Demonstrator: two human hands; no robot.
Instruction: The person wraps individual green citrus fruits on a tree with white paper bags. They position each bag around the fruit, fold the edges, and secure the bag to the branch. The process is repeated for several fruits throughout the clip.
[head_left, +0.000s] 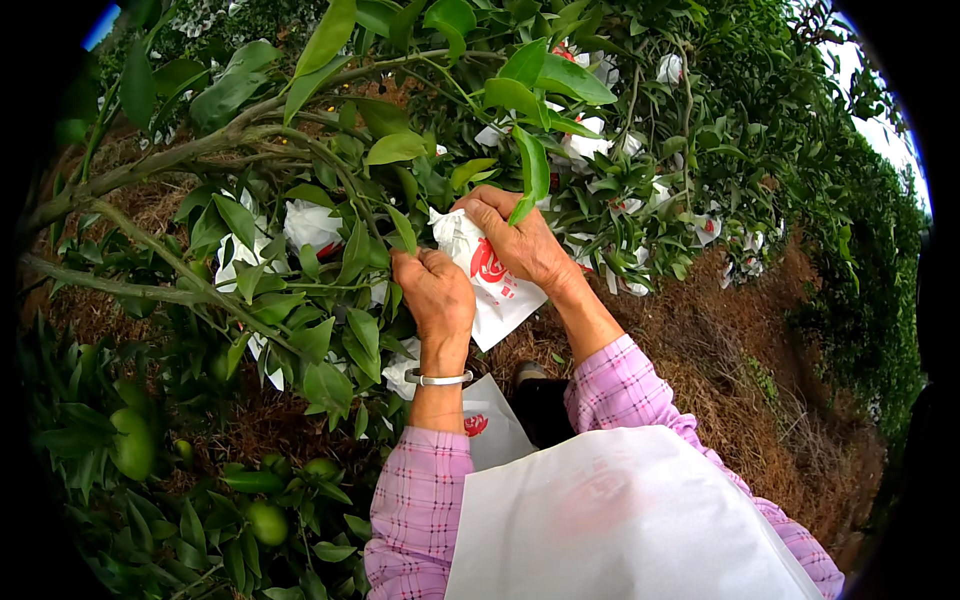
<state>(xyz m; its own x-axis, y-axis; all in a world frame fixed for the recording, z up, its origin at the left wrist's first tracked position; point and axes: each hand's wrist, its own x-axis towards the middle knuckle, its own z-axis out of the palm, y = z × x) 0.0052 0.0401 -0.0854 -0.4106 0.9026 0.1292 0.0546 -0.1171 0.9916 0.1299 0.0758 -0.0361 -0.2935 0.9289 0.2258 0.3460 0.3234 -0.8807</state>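
Observation:
A white paper fruit bag (499, 289) with a red print hangs among the leaves, its crumpled top gathered up. My right hand (517, 236) is closed on that gathered top. My left hand (437, 296), with a silver bracelet at the wrist, has its fingers curled in beside the bag's left edge. Whether it pinches the paper or a twig is hidden behind the fingers. Close to me, a large white paper sheet or bag (600, 517) covers my front, and another printed white bag (495, 424) shows under my left wrist.
A thick branch (217, 142) crosses from the left, with leafy twigs above my hands. Several bagged fruits, one a white bag (311, 225), hang around. Bare green fruits (133, 444) hang at lower left. Dry grass (720, 352) covers the ground at right; a shoe (529, 371) shows below.

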